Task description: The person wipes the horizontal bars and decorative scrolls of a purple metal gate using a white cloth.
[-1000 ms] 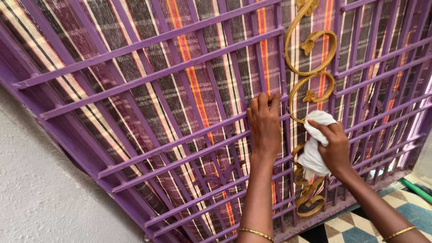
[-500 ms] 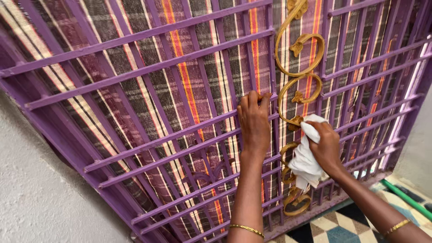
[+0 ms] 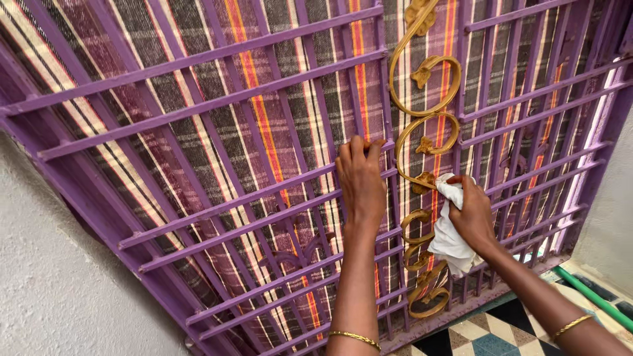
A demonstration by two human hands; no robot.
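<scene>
Head view: left hand (image 3: 361, 179) hooks a grille (image 3: 198, 105) bar (for bracing); right hand (image 3: 473, 212) presses bunched cloth (image 3: 450, 242) onto gold scroll (image 3: 422, 142).

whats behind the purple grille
Behind the purple grille hangs a striped, checked curtain in maroon, grey and orange. It covers whatever lies beyond. The left hand grips a bar; the right hand presses a white cloth on the gold scrollwork.

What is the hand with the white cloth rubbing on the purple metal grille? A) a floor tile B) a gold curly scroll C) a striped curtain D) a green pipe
B: the right hand presses the crumpled white cloth against the gold curly metal scroll on the purple metal grille.
</scene>
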